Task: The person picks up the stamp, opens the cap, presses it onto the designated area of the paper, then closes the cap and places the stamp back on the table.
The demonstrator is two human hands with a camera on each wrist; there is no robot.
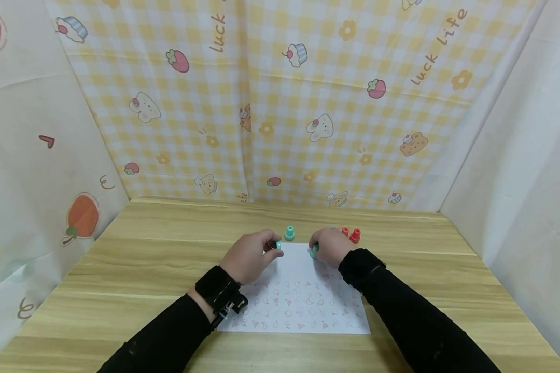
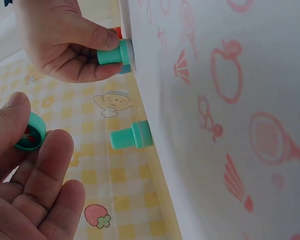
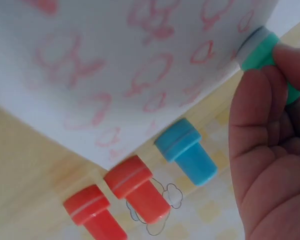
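My left hand (image 1: 248, 257) pinches a small round green cap (image 2: 37, 131) between thumb and fingers, above the far left part of a white sheet of paper (image 1: 294, 325). Its hollow side shows in the left wrist view. With thumb and fingertips, my right hand (image 1: 332, 246) grips a green toy stamp (image 3: 260, 52), its pale stamping end at the paper's surface near the far edge. Rows of red stamped prints, such as rackets, shuttlecocks and fruit outlines, cover the nearer part of the sheet. Another green stamp (image 1: 289, 233) stands upright just beyond the sheet, between both hands.
Beyond the right hand stand two red stamps, one (image 1: 355, 236) at the right and another (image 3: 137, 189) beside it, then a blue stamp (image 3: 186, 152). The wooden table (image 1: 168, 243) ends at a yellow checked cloth (image 1: 280, 129), with pale cloth on both sides.
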